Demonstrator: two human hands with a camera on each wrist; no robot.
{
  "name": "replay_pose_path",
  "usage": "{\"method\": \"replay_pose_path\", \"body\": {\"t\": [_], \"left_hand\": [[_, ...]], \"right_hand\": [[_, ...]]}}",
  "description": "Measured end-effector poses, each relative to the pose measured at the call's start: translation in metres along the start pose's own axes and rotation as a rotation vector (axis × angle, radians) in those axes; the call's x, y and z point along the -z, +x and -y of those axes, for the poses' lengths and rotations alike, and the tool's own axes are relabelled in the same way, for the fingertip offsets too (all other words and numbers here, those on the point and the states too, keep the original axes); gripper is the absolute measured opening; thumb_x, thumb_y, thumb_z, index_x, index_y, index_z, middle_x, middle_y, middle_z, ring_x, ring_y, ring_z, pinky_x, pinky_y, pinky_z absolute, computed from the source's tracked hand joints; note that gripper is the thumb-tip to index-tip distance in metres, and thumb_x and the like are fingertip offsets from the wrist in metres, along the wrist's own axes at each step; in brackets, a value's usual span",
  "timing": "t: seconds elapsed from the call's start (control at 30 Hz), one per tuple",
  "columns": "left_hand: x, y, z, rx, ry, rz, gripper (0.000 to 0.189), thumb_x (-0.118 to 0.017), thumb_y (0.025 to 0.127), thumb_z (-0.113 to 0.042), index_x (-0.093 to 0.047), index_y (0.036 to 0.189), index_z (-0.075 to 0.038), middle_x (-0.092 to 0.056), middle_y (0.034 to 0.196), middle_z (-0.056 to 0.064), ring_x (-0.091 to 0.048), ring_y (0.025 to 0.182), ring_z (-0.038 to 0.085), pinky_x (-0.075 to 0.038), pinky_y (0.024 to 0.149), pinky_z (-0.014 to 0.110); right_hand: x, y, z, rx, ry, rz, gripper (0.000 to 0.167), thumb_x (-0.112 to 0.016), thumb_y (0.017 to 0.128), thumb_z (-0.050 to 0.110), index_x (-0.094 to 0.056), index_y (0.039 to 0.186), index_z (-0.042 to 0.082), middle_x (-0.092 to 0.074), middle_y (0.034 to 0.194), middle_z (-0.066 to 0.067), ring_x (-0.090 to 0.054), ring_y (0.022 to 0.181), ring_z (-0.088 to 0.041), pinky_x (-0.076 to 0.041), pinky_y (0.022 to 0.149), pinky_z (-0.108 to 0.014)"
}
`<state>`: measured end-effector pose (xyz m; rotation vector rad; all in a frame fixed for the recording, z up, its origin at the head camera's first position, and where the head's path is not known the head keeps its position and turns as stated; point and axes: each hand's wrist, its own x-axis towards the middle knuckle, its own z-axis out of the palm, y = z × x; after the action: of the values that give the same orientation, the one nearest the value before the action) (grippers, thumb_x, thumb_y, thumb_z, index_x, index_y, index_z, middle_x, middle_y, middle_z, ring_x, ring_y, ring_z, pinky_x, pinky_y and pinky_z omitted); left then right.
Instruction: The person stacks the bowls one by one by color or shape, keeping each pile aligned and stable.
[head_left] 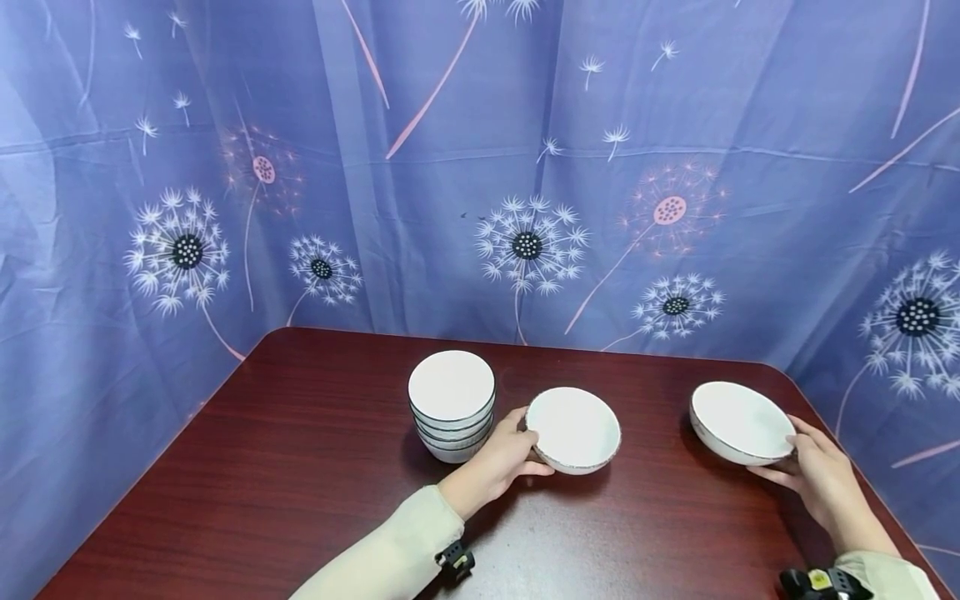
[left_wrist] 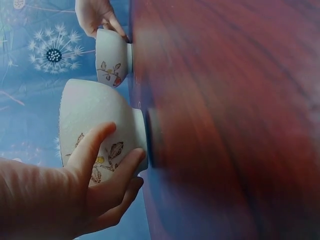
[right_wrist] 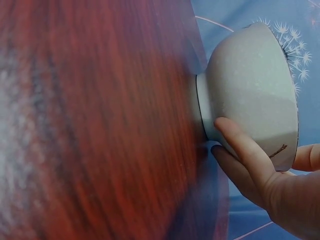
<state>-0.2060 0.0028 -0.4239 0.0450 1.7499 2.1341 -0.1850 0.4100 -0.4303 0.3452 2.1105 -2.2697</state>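
In the head view my left hand (head_left: 497,460) grips a white bowl (head_left: 573,431) by its left side, thumb at the rim and fingers along the outside. The left wrist view shows leaf sprigs painted on this bowl (left_wrist: 95,107), and a narrow gap seems to part its foot from the table. At the right, my right hand (head_left: 823,477) holds a second white bowl (head_left: 741,423), slightly tilted, by its right side. Fingers (right_wrist: 245,150) lie along its wall near the foot in the right wrist view. Just left of the left-hand bowl stands a stack of several similar bowls (head_left: 452,387).
The dark red-brown wooden table (head_left: 247,467) reaches back to a blue curtain (head_left: 435,217) printed with dandelions. More curtain hangs along the left and right table edges. A small black device (head_left: 455,558) is strapped at the left wrist, and another (head_left: 821,582) at the right.
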Motion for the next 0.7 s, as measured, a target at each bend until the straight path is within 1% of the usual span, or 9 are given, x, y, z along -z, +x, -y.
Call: {"method": "replay_pose_path", "body": {"t": [0.13,0.17,0.27,0.4,0.47,0.53,0.57,0.63,0.7], "left_hand": [[0.0024,-0.0024,0.0015,0.009,0.007,0.002,0.055,-0.038,0.094,0.004,-0.023,0.147,0.005,-0.046,0.128,0.03,-0.064,0.086,0.03,-0.058,0.073,0.046],[0.0029,-0.003,0.0017,0.011,0.01,0.005,0.055,-0.038,0.094,0.004,-0.023,0.147,0.005,-0.046,0.128,0.03,-0.065,0.086,0.029,-0.058,0.073,0.045],[0.004,-0.0049,0.0016,0.012,0.016,0.011,0.055,-0.038,0.094,0.004,-0.023,0.147,0.006,-0.047,0.128,0.03,-0.065,0.085,0.028,-0.058,0.074,0.045],[0.0046,-0.0071,0.0013,0.009,0.019,0.022,0.055,-0.038,0.095,0.004,-0.022,0.147,0.006,-0.048,0.126,0.029,-0.065,0.086,0.028,-0.058,0.074,0.045],[0.0051,-0.0074,0.0015,0.01,0.021,0.03,0.055,-0.038,0.095,0.004,-0.022,0.147,0.006,-0.049,0.125,0.028,-0.065,0.085,0.027,-0.058,0.075,0.044],[0.0057,-0.0072,0.0024,0.013,0.02,0.036,0.054,-0.038,0.095,0.003,-0.022,0.147,0.006,-0.049,0.125,0.028,-0.065,0.085,0.026,-0.058,0.075,0.043],[0.006,-0.0073,0.0027,0.015,0.018,0.037,0.054,-0.038,0.095,0.003,-0.022,0.147,0.006,-0.049,0.124,0.028,-0.065,0.085,0.026,-0.058,0.075,0.042],[0.0066,-0.007,0.0035,0.02,0.008,0.041,0.053,-0.038,0.096,0.002,-0.023,0.147,0.005,-0.05,0.123,0.027,-0.065,0.086,0.026,-0.058,0.076,0.042],[0.0068,-0.0074,0.004,0.023,-0.004,0.043,0.053,-0.038,0.097,0.001,-0.023,0.148,0.004,-0.051,0.121,0.027,-0.065,0.087,0.027,-0.058,0.077,0.042]], "right_hand": [[-0.0006,-0.0005,0.0004,0.0,-0.007,-0.002,0.059,-0.02,0.103,0.016,0.014,0.15,0.001,-0.007,0.139,-0.033,-0.065,0.079,-0.006,-0.059,0.073,-0.037],[-0.0006,-0.0005,0.0005,-0.002,-0.01,-0.001,0.059,-0.02,0.103,0.016,0.014,0.15,0.002,-0.005,0.142,-0.033,-0.065,0.079,-0.005,-0.059,0.073,-0.036],[-0.0002,-0.0007,0.0001,0.0,-0.002,0.001,0.06,-0.02,0.103,0.017,0.014,0.15,0.002,-0.007,0.142,-0.031,-0.065,0.079,-0.005,-0.059,0.073,-0.036],[0.001,-0.0009,-0.0011,0.003,0.01,0.006,0.061,-0.021,0.104,0.017,0.014,0.15,0.003,-0.014,0.138,-0.027,-0.065,0.08,-0.005,-0.059,0.073,-0.036],[0.0009,-0.0007,-0.001,-0.002,0.004,0.007,0.06,-0.02,0.104,0.018,0.015,0.15,0.004,-0.007,0.145,-0.027,-0.064,0.08,-0.004,-0.059,0.073,-0.035],[0.001,-0.0007,-0.001,-0.005,0.004,0.005,0.06,-0.02,0.104,0.018,0.015,0.15,0.004,-0.007,0.146,-0.026,-0.064,0.08,-0.004,-0.059,0.073,-0.035],[0.0009,-0.0005,-0.0011,-0.008,0.001,0.005,0.06,-0.02,0.104,0.018,0.015,0.15,0.005,-0.002,0.149,-0.026,-0.064,0.08,-0.003,-0.059,0.072,-0.034],[0.0009,0.0001,-0.002,-0.004,-0.002,0.001,0.06,-0.019,0.104,0.018,0.015,0.15,0.004,0.001,0.151,-0.025,-0.064,0.08,-0.003,-0.059,0.072,-0.033],[0.0013,0.0007,-0.0033,0.003,0.001,-0.004,0.06,-0.02,0.103,0.018,0.015,0.15,0.004,-0.001,0.151,-0.024,-0.064,0.08,-0.002,-0.059,0.071,-0.032]]}}
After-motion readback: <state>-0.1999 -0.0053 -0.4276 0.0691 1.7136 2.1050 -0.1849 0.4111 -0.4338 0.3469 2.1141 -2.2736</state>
